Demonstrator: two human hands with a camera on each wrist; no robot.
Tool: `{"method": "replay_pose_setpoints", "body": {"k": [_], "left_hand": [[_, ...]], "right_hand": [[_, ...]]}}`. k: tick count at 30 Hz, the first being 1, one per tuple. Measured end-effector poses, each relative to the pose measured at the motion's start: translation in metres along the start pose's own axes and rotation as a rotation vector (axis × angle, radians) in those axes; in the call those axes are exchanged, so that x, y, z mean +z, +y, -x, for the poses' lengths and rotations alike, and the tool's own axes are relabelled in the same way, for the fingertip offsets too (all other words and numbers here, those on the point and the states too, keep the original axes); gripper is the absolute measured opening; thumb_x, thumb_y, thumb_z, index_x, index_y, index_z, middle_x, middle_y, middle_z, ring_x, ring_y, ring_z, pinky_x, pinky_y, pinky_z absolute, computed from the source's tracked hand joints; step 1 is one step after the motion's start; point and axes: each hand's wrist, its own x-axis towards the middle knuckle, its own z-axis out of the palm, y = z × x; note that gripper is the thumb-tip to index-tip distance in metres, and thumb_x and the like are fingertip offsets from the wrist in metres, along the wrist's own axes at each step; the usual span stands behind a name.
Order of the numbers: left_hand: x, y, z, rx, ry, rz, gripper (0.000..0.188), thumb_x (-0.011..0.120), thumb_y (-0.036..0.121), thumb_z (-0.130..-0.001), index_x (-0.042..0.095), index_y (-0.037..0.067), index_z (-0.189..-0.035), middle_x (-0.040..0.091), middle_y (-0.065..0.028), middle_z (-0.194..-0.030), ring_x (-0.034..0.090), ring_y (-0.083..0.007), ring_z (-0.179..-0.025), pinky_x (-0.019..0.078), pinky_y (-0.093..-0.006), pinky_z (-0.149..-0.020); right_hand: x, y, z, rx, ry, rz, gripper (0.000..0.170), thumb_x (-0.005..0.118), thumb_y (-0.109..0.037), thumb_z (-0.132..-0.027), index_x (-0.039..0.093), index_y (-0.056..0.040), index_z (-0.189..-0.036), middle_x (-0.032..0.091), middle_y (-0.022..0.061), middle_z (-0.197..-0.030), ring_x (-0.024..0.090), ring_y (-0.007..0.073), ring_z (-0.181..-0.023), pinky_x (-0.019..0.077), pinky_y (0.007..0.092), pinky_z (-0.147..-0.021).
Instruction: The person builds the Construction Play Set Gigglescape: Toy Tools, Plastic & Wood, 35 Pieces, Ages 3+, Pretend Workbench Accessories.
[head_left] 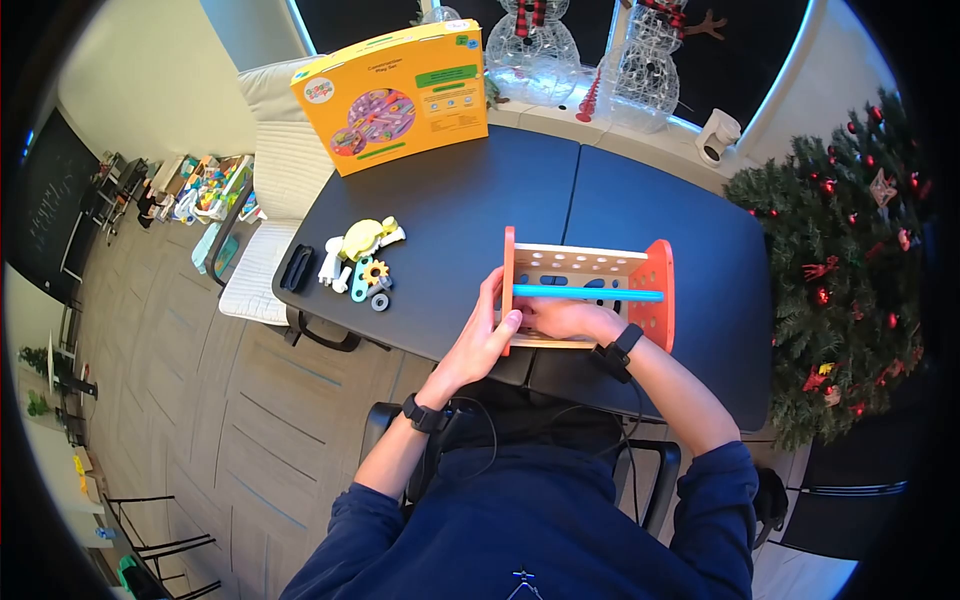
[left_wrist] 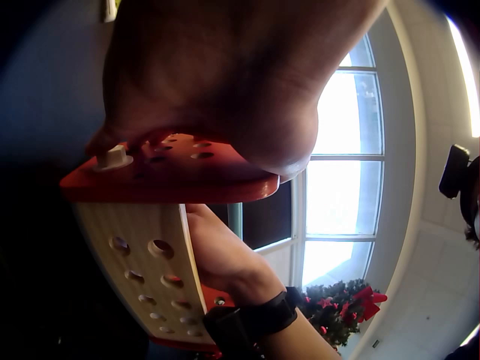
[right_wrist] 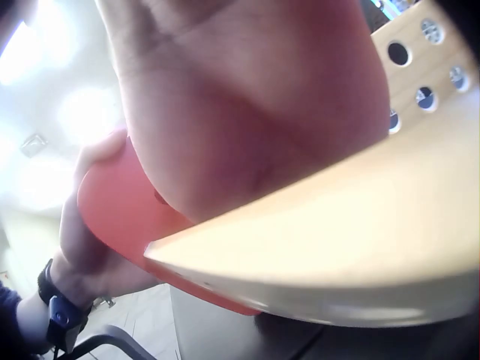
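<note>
A toy frame of wooden perforated boards (left_wrist: pixel 139 255) between two red end panels (head_left: pixel 657 295) stands at the table's near side, a blue rod (head_left: pixel 590 293) running between the panels. My left hand (head_left: pixel 482 335) grips the left red panel (left_wrist: pixel 180 176) at its outer side, thumb over the near edge; a pale wooden peg end (left_wrist: pixel 113 157) pokes through that panel by the fingers. My right hand (head_left: pixel 565 320) reaches inside the frame under the blue rod, close to the left panel's inner face. Its fingers are mostly hidden, and what they touch cannot be seen.
Left on the dark table (head_left: pixel 440 220) lie yellow, white, teal and grey toy parts (head_left: pixel 360 240) and a black item (head_left: pixel 297 268). A yellow box (head_left: pixel 400 95) stands at the back left. Beyond the right edge is a decorated tree (head_left: pixel 830 270); a white chair (head_left: pixel 270 240) is at the left.
</note>
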Motion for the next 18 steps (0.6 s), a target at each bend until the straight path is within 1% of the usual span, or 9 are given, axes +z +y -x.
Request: {"method": "replay_pose_setpoints", "body": {"k": [3,6,9,12,15,18], "left_hand": [[0.0,-0.007,-0.001,-0.012,-0.005,0.053,0.08,0.055,0.035,-0.109,0.012,0.002,-0.169,0.027,-0.0264,-0.171,0.026,-0.0367,-0.163,0.0297,-0.0508,-0.129],[0.0,0.001,0.0,-0.018,0.004,-0.01,0.08,0.055,0.034,-0.109,0.013,0.002,-0.169,0.027,-0.0261,-0.171,0.025,-0.0369,-0.163,0.029,-0.0508,-0.129],[0.0,0.007,0.0,0.016,0.013,-0.081,0.081,0.055,0.035,-0.109,0.013,0.002,-0.169,0.027,-0.026,-0.171,0.024,-0.037,-0.163,0.0273,-0.0508,-0.13],[0.0,0.008,0.0,0.011,0.012,-0.083,0.082,0.055,0.037,-0.108,0.013,0.001,-0.169,0.027,-0.0263,-0.171,0.024,-0.037,-0.164,0.0256,-0.0505,-0.13],[0.0,0.005,0.0,0.004,0.007,-0.066,0.082,0.055,0.036,-0.108,0.013,0.001,-0.169,0.027,-0.0265,-0.171,0.023,-0.0369,-0.164,0.0243,-0.0502,-0.131],[0.001,0.008,0.0,-0.014,0.009,-0.041,0.083,0.055,0.038,-0.108,0.012,0.001,-0.169,0.027,-0.0266,-0.171,0.023,-0.0369,-0.164,0.0239,-0.05,-0.131]], "right_hand": [[-0.002,-0.004,-0.002,0.032,-0.039,0.031,0.035,0.066,-0.032,-0.106,0.07,-0.0074,-0.131,0.073,0.0186,-0.124,0.068,0.0375,-0.117,0.0526,0.0509,-0.103],[-0.001,-0.005,-0.004,0.044,-0.064,0.065,0.034,0.067,-0.031,-0.105,0.07,-0.0073,-0.129,0.072,0.0197,-0.125,0.067,0.0386,-0.119,0.0524,0.0507,-0.103],[-0.012,-0.027,0.004,0.029,-0.056,0.072,0.035,0.068,-0.03,-0.103,0.07,-0.0069,-0.129,0.072,0.0205,-0.126,0.067,0.0394,-0.119,0.0524,0.051,-0.103],[-0.01,-0.025,0.002,0.06,-0.025,0.081,0.035,0.07,-0.03,-0.102,0.07,-0.0068,-0.128,0.071,0.0203,-0.126,0.067,0.04,-0.119,0.0522,0.0518,-0.102],[-0.015,-0.034,0.003,0.136,-0.073,0.133,0.034,0.07,-0.028,-0.102,0.069,-0.0071,-0.129,0.071,0.0203,-0.128,0.066,0.0401,-0.12,0.052,0.0517,-0.103],[-0.01,-0.024,0.003,0.007,-0.027,0.073,0.031,0.068,-0.026,-0.104,0.069,-0.0072,-0.129,0.07,0.0202,-0.13,0.066,0.0402,-0.122,0.0516,0.0516,-0.104]]}}
